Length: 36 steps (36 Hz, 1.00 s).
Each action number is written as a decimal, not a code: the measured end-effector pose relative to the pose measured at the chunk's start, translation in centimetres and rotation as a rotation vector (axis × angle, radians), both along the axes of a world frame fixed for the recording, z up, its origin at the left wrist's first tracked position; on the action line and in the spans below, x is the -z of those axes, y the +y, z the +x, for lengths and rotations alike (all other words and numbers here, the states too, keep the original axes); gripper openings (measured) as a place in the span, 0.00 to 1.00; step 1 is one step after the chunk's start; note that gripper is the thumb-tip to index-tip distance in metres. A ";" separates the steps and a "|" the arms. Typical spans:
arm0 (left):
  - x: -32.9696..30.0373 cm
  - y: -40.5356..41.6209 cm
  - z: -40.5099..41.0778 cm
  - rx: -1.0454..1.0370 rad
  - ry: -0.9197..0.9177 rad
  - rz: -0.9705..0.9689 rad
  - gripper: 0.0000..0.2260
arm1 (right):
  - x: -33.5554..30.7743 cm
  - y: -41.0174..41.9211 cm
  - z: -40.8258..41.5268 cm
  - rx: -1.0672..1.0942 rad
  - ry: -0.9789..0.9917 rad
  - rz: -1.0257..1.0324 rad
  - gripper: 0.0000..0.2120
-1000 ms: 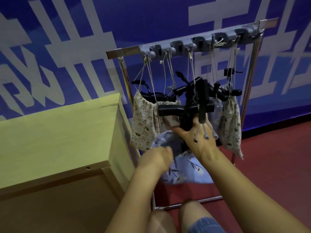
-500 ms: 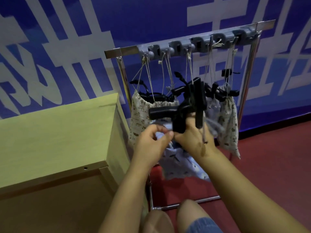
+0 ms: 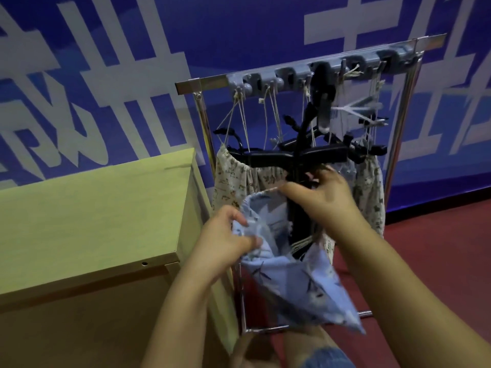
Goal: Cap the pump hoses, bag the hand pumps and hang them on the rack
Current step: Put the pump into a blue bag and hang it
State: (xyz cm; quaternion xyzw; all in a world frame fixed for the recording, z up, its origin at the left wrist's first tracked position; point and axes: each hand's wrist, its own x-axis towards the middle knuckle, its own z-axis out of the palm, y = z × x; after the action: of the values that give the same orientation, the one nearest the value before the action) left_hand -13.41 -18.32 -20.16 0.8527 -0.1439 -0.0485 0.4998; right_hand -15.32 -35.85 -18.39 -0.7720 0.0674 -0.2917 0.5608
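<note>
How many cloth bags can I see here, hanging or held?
3, maybe more hidden. A cream printed bag hangs at the rack's left, another cream printed bag hangs at its right, and the blue bag is held open in both hands in front.

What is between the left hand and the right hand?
In the head view, the open mouth of the blue bag spans between the left hand and right hand, with the black pump going in.

A metal rack [image 3: 204, 123] stands on the red floor [image 3: 430, 261] beyond the hands, patterned bags [image 3: 233, 181] hanging from its hook rail [image 3: 292, 75]; a wooden cabinet [image 3: 93, 216] sits left.
</note>
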 end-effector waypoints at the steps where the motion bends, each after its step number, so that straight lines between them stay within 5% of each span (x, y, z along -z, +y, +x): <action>1: 0.1 0.4 -0.2 0.019 0.002 0.054 0.15 | -0.1 -0.6 0.1 0.037 -0.010 -0.004 0.09; 5: 0.8 0.2 -1.4 0.173 0.017 0.122 0.15 | -0.1 -1.6 0.2 0.210 0.031 -0.234 0.24; 8: 0.8 -0.5 -2.2 0.196 0.113 -0.202 0.13 | 0.5 -1.3 0.5 0.235 0.018 -0.259 0.19; 11: -0.3 -1.2 -2.2 0.172 0.085 -0.473 0.15 | 0.7 -0.5 0.8 0.233 0.101 -0.295 0.32; 16: -0.4 -1.7 -1.2 0.042 0.210 -0.505 0.18 | 1.3 0.3 0.0 0.069 0.121 -0.351 0.29; 19: -0.4 -1.5 -1.4 -0.009 0.328 -0.581 0.07 | 0.9 -0.1 -0.7 0.020 0.122 -0.282 0.25; 23: -0.3 -1.1 -1.0 0.073 0.267 -0.267 0.10 | 0.7 0.0 -0.9 -0.033 0.222 -0.315 0.28; 25: -0.2 -0.9 -0.7 0.168 0.225 -0.103 0.24 | 0.4 -0.1 -0.9 -0.060 0.276 -0.329 0.20; 27: -0.1 -0.9 -0.7 0.205 0.233 -0.032 0.16 | 0.0 0.2 -1.4 -0.138 0.313 -0.296 0.17; 31: 0.3 -1.0 -0.6 0.132 0.104 0.012 0.05 | -0.1 0.3 -1.7 -0.150 0.271 -0.406 0.33; 33: 0.7 -0.8 -0.3 0.075 0.060 -0.040 0.08 | -0.3 0.2 -1.6 -0.094 0.284 -0.331 0.23; 36: 0.9 -0.6 -0.1 0.006 0.006 -0.111 0.10 | -0.4 -0.1 -1.7 -0.095 0.302 -0.314 0.25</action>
State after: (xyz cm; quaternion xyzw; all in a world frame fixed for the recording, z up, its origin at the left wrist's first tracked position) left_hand -13.53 -18.89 -21.07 0.8231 -0.1472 -0.0446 0.5467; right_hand -17.06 -35.96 -18.01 -0.8870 0.0678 -0.1529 0.4305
